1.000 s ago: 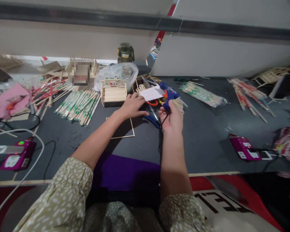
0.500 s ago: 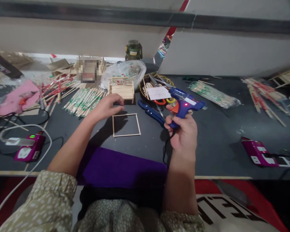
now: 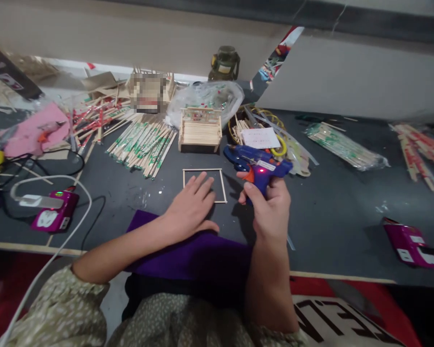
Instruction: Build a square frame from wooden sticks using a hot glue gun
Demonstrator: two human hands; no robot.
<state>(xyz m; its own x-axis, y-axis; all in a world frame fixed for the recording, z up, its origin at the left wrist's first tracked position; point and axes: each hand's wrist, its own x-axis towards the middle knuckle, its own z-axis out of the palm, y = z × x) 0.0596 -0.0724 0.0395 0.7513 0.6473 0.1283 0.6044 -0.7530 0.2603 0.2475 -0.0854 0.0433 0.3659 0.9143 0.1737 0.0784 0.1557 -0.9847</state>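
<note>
My right hand (image 3: 271,205) is wrapped around the handle of a blue glue gun (image 3: 273,167) with an orange trigger and a lit red light. The gun is held above the table, its nozzle pointing left. Below and to its left lies a square frame of thin wooden sticks (image 3: 223,185). My left hand (image 3: 191,207) reaches over the near left part of this frame, palm down with fingers stretched out. It hides the frame's lower left corner; whether it touches the sticks I cannot tell. Behind the frame stands a small stick-built bench (image 3: 200,134).
Green-wrapped chopsticks (image 3: 141,147) lie left of the bench. A basket (image 3: 280,118) holding tools and a paper note stands behind the gun. Purple power sockets (image 3: 56,212) with cables sit at both sides. Purple cloth (image 3: 198,262) lies along the near edge.
My left hand has come down and toward me from beyond the frame to over its near left part. The glue gun, still in my right hand, has moved lower and left.
</note>
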